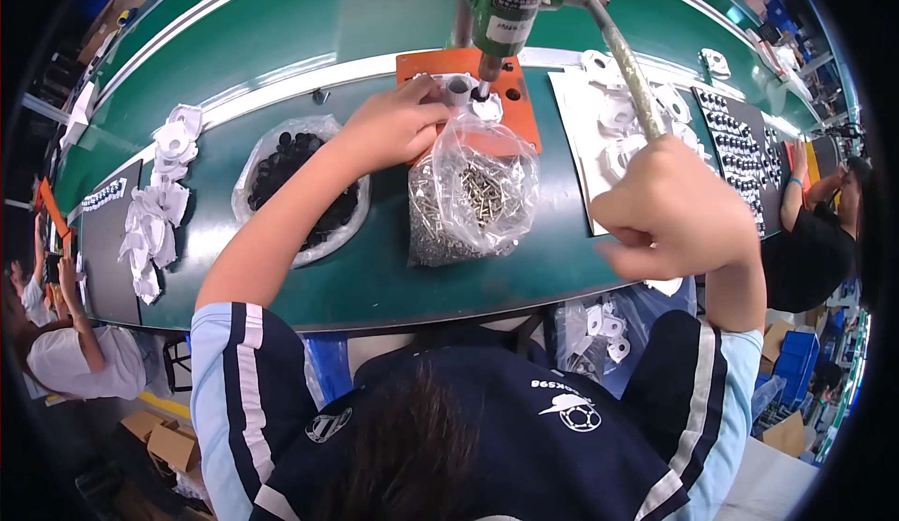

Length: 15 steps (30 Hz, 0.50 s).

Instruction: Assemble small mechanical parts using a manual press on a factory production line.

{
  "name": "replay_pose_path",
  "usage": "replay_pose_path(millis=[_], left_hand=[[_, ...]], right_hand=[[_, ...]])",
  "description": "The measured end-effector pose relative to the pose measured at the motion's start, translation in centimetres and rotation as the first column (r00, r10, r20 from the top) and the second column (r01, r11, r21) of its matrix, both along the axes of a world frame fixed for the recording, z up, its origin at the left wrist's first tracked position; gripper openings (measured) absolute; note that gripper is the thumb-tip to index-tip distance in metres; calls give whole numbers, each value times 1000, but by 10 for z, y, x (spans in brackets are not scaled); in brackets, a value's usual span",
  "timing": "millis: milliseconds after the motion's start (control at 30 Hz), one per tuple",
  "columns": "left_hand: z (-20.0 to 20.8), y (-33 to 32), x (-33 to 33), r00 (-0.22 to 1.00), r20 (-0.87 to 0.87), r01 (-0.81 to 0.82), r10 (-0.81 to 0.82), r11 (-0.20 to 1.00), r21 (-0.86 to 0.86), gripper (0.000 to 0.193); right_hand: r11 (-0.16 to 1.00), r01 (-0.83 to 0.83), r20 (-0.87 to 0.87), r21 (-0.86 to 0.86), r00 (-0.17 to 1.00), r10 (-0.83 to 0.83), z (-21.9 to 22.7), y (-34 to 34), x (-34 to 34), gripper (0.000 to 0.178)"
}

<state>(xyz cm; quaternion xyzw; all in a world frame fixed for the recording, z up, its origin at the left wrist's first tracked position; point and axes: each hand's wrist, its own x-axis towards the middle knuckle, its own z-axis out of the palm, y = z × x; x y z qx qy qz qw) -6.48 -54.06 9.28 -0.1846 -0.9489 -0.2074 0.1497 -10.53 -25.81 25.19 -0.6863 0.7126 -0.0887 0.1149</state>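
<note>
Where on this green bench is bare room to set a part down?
Bare green bench along the near edge, under the left forearm, and between the bag of black parts and the white parts pile. Crowded around the orange fixture and screw bag.

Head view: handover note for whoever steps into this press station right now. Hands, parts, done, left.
Left hand: fingers on the small white part seated on the orange fixture plate, under the green press head.
Right hand: fist closed on the press lever.
Parts: open bag of screws mid-bench, bag of black pieces to its left, white parts piled far left, more on the white tray at right.
Done: part is seated under the head.
Left: whether this part is already pressed cannot be told.
</note>
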Motion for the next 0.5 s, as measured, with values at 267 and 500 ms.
replay_pose_path(millis=[267,500], left_hand=[[0,15,-24,966,110,-248,234,959,134,34],[0,30,-56,979,-147,-153,142,986,-63,37]], right_hand=[[989,13,487,-147,871,61,8,4,-33,33],[909,396,665,-135,-643,379,98,-37,-140,28]])
